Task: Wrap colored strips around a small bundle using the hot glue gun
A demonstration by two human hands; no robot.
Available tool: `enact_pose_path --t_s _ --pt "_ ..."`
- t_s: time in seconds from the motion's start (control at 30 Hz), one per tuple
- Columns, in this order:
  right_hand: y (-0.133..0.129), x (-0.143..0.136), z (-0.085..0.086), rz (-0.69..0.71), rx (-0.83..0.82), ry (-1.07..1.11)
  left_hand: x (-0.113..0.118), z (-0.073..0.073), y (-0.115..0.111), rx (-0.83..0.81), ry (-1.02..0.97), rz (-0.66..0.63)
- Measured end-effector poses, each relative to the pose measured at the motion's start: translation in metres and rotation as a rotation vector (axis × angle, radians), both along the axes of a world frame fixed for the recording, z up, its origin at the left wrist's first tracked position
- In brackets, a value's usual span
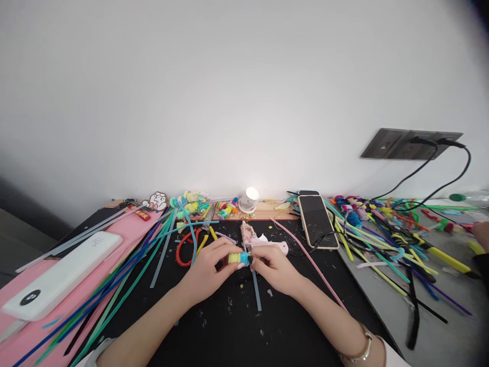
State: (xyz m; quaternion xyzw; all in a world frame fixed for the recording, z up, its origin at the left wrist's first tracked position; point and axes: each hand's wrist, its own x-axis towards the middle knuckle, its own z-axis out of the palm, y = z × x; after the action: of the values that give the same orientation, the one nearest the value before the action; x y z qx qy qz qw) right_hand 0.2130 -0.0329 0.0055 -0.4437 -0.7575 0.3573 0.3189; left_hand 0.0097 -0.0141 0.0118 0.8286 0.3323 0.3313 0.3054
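Near the middle of the black mat (pixel 229 326), my left hand (pixel 208 267) pinches the yellow end of a small coiled yellow and blue piece (pixel 237 258). The fingers of my right hand (pixel 274 267) are closed at its blue end, beside a small dark item too small to name. A pinkish glue gun (pixel 273 245) lies just behind my right hand, its handle partly hidden. Beneath the coil, a translucent glue stick (pixel 256 291) rests on the mat. Red-handled scissors (pixel 187 251) lie behind my left hand.
A white power bank (pixel 72 270) and long pipe cleaners (pixel 130 278) lie at left. A small cup (pixel 250 200) stands by the wall. Right of it are a phone (pixel 318 220), yellow-black pliers (pixel 439 255) and many pipe cleaners. Another person's hand (pixel 482 234) shows at the right edge.
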Motion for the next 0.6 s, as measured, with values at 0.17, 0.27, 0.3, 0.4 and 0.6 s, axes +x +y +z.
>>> enact_pose_path --t_s 0.17,0.27,0.3,0.4,0.6 --pt "0.0005 -0.0002 0.0000 -0.006 0.004 0.012 0.0001 -0.0004 0.0001 -0.001 0.002 0.004" --pt "0.0005 -0.0001 -0.0004 -0.004 0.013 0.008 0.0000 -0.0008 0.0003 0.003 0.004 0.000" --pt "0.0005 0.0000 -0.0005 -0.005 0.014 0.008 -0.0001 -0.0009 0.0003 0.005 0.004 0.000" --pt "0.0005 0.0001 -0.0006 -0.011 0.016 0.010 -0.0002 -0.0013 0.0004 0.011 -0.001 0.001" --pt "0.0002 0.0002 -0.0009 -0.009 0.023 0.011 -0.0003 -0.0023 0.0006 0.011 -0.006 0.005"
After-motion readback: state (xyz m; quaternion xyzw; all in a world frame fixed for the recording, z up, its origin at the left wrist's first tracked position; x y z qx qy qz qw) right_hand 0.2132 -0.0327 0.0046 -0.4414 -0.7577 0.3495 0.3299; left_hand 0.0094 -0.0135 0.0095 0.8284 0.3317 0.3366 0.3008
